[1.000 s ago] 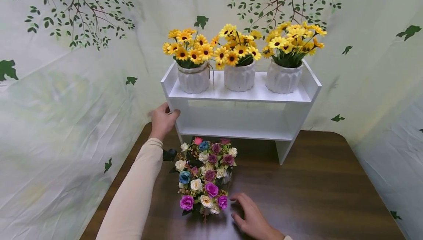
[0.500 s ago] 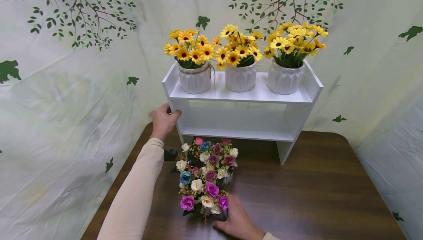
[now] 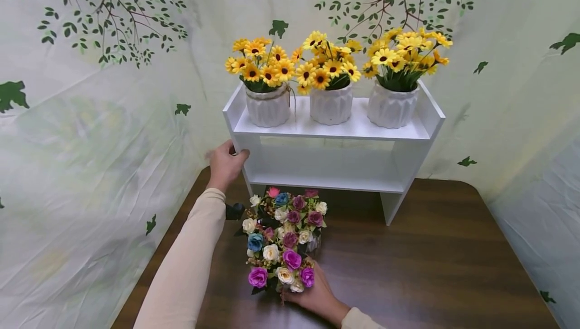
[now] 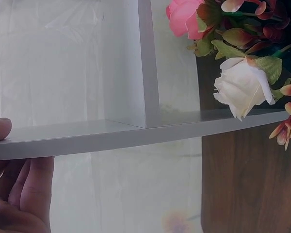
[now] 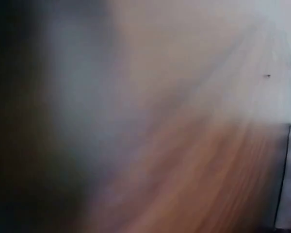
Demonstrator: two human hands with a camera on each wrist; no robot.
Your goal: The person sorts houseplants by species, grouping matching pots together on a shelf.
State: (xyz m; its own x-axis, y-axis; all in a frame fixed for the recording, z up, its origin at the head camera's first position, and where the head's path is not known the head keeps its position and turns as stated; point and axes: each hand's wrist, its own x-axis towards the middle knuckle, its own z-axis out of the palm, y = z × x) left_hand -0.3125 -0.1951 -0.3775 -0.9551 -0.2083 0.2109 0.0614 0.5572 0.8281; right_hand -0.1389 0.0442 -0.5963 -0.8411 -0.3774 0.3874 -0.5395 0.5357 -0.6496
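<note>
My left hand (image 3: 224,165) grips the left side panel of a white two-tier shelf (image 3: 326,186). In the left wrist view the thumb lies on one side of that panel (image 4: 102,145) and the fingers on the other. Below the shelf's front stands a cluster of potted artificial roses (image 3: 292,258) in purple, cream, blue and mauve. My right hand (image 3: 319,296) holds the nearest flower pot low down, thumb in front and fingers at its right side; blossoms hide most of the pot. The right wrist view is mostly blurred.
On the top tier are three white ribbed pots (image 3: 331,106) of yellow daisy-like flowers (image 3: 326,67). A black object (image 3: 234,211) sits left of the roses. The dark wooden table (image 3: 430,268) reaches back to a leaf-printed cloth backdrop (image 3: 136,92).
My right hand has moved left from beside the front roses and closed round the pot beneath them. The left hand keeps its grip on the shelf panel.
</note>
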